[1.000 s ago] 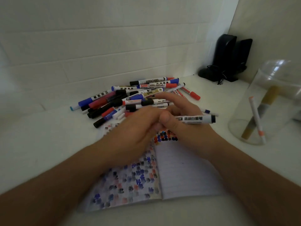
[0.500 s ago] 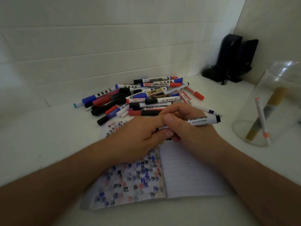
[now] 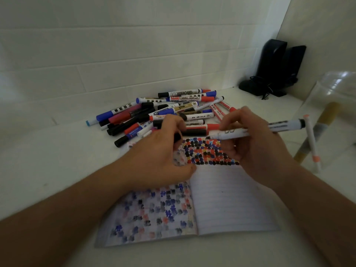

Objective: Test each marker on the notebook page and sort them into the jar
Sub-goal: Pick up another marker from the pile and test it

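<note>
An open lined notebook (image 3: pixel 227 201) lies on the white counter, its pages dotted with red, blue and black test marks. My right hand (image 3: pixel 256 145) holds a white marker (image 3: pixel 285 125) over the top of the right page, uncapped tip pointing left. My left hand (image 3: pixel 161 151) is just left of that tip, fingers curled round what looks like the black cap (image 3: pixel 177 137). A pile of markers (image 3: pixel 173 110) lies behind the notebook. At the right stands a clear jar (image 3: pixel 335 105) with two markers inside.
Two black speakers (image 3: pixel 277 68) with a cable stand in the back right corner against the tiled wall. Bare white counter stretches to the left of the notebook and pile.
My hands have pulled apart: the cap came off the white marker, the left hand drew it left and the right hand kept the marker over the page.
</note>
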The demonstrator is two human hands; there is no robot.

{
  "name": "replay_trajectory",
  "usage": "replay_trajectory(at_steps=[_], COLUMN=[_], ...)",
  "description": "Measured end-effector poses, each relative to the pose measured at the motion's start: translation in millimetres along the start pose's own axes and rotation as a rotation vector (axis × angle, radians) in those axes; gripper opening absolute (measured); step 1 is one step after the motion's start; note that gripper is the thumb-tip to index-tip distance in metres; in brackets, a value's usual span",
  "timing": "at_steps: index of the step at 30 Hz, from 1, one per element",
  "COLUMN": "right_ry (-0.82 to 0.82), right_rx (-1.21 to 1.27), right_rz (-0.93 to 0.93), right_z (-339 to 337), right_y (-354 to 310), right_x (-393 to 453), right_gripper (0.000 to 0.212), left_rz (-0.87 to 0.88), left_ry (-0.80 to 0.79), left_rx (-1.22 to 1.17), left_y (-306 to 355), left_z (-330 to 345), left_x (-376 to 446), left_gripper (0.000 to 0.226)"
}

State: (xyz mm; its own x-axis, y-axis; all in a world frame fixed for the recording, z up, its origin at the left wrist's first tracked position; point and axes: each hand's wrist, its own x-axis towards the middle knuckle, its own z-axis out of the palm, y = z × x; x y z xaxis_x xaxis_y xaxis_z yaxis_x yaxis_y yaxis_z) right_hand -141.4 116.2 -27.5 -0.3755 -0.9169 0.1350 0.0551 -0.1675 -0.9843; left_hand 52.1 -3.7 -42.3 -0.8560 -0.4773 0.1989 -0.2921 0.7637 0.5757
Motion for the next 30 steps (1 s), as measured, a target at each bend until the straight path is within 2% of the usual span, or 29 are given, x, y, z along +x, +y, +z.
replay_trajectory(at_steps=[4, 7, 10, 15, 20, 24, 30], right_ry=[-0.095, -0.150, -0.077, 0.018, 0.096, 0.094, 0.099], right_rx=[-0.085, -0.194, -0.404, -0.565, -0.548, -0.568, -0.559], right_rz=[0.014, 0.045, -0.018, -0.021, 0.087, 0.115, 0.142], right_z=[0, 7, 12, 13, 15, 19, 18], right_y=[2, 2, 6, 14, 15, 15, 15], right_x=[-4, -8, -10, -8, -8, -7, -6], right_gripper=[0.029, 0.022, 0.021, 0.025, 0.028, 0.027, 0.029], left_rz=[0.014, -0.020, -0.047, -0.056, -0.061, -0.067, -0.069], left_ry=[-0.073, -0.126, -0.167, -0.199, -0.211, -0.224, -0.218], left_rx=[0.234, 0.271, 0.299, 0.260, 0.231, 0.229, 0.243], left_y=[-8, -7, -7, -10, -12, -13, -14], left_z=[-4, -3, -4, -7, -8, -9, -8], left_x=[-2, 0, 1, 2, 3, 3, 3], left_gripper=[0.047, 0.049, 0.053, 0.056, 0.055, 0.062, 0.061])
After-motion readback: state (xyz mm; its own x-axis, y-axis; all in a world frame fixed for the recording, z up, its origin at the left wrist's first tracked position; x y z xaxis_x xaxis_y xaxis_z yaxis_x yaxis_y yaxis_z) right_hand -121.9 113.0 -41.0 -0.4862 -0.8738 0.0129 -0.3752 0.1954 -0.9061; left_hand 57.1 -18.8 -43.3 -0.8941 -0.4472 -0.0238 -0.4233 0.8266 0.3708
